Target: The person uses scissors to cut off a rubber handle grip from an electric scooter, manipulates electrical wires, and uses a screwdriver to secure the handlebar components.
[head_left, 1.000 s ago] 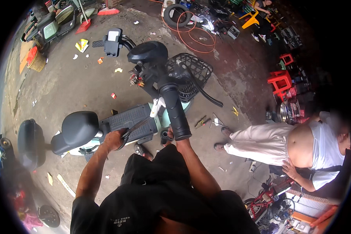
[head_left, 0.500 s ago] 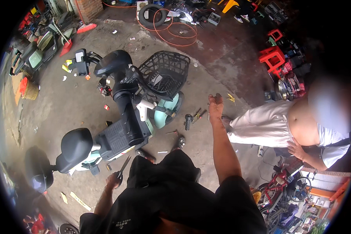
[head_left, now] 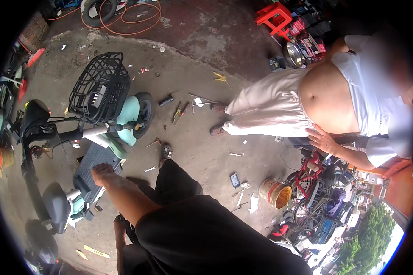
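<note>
My right hand (head_left: 102,174) is closed, its arm reaching across to the left over the black footboard (head_left: 91,170) of a mint-green electric scooter. Whatever its fingers hold, if anything, is hidden. Lower down, by my side, my left hand (head_left: 120,226) is closed round the scissors (head_left: 131,233); mostly their dark handle shows, and my right arm and clothes partly cover them. The scooter has a black front basket (head_left: 100,87), a mint front fender (head_left: 129,117) and a black seat (head_left: 56,201). A small wrench (head_left: 150,169) lies on the ground near my foot.
Pliers (head_left: 177,113), a screwdriver (head_left: 183,112), a black cylindrical tool (head_left: 166,101) and another wrench (head_left: 235,154) lie on the concrete. A person in pale trousers (head_left: 266,103) stands at the right. Behind are a bucket (head_left: 274,193), bicycles (head_left: 309,213) and a red stool (head_left: 274,19).
My view has turned right, so the scooter sits further left. My right arm has swung from the front right across to the left over the footboard. The scissors' blades no longer show clearly.
</note>
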A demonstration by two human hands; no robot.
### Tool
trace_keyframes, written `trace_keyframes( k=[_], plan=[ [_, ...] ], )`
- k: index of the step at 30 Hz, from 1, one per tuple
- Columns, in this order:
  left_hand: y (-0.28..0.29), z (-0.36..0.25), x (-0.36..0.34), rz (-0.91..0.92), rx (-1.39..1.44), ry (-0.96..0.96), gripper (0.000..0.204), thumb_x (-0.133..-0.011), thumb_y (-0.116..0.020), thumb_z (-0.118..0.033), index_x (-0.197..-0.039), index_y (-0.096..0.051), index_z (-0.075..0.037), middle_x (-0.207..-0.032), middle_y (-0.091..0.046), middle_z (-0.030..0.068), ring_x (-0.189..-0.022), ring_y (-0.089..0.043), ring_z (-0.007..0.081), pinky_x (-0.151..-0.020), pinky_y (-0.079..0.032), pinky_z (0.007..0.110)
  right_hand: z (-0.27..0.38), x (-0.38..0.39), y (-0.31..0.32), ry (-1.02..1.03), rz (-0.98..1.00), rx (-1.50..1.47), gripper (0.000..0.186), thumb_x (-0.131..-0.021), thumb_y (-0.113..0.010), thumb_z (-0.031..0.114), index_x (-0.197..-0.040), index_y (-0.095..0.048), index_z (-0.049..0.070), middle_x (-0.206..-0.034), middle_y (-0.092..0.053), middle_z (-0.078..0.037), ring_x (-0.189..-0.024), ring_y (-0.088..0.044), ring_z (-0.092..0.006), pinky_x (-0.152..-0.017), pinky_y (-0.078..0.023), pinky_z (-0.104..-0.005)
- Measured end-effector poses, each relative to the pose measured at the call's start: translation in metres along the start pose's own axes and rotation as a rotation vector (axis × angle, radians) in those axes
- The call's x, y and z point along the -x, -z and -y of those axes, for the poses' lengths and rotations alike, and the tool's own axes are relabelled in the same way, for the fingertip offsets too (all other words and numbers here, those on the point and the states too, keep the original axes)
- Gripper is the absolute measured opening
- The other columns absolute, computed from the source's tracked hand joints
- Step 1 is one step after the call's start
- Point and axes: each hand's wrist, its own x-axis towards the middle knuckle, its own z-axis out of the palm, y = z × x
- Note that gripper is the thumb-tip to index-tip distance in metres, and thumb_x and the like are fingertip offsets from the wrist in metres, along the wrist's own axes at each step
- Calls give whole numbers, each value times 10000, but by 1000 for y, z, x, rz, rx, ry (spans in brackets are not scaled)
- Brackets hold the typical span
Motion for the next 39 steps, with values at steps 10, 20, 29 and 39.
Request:
trace_keyframes(
  k=[10, 20, 29, 39],
  plan=[
    [-25, 58, 17, 16, -49, 167, 468, -689, -716, -255, -1106, -580, -94, -1037, -642, 194, -1015, -598, 378, -851, -483, 451, -21, 25, 116, -26, -65, 95, 330, -831, -546, 275, -1022, -647, 26, -1011, -662, -176, -966, -634, -333, -828, -509, -404],
    [-59, 167, 15, -118, 209, -105, 378, -768, -658, -343, -931, -617, -4, -871, -654, 224, -875, -632, 401, -721, -498, 448, -194, 191, -123, -177, -273, 67, 360, -778, -659, 312, -1033, -653, 58, -1082, -623, -182, -1025, -593, -356, -880, -479, -445],
    [-66, 178, -35, -183, 368, -378, 226, -718, -671, -172, -725, -549, 18, -654, -549, 131, -578, -584, 223, -506, -469, 346, -178, 134, -72, 0, -475, -210, 307, -807, -666, 227, -1045, -645, 34, -929, -679, -136, -878, -647, -246, -803, -493, -331],
    [15, 26, 15, -233, 1139, -224, 222, -748, -659, -125, -848, -486, -28, -650, -499, 31, -492, -505, 137, -435, -425, 281, -18, -26, 44, 435, -509, -388, 467, -781, -647, 163, -1222, -514, 85, -1107, -588, -160, -967, -599, -317, -855, -464, -393]
  ],
)
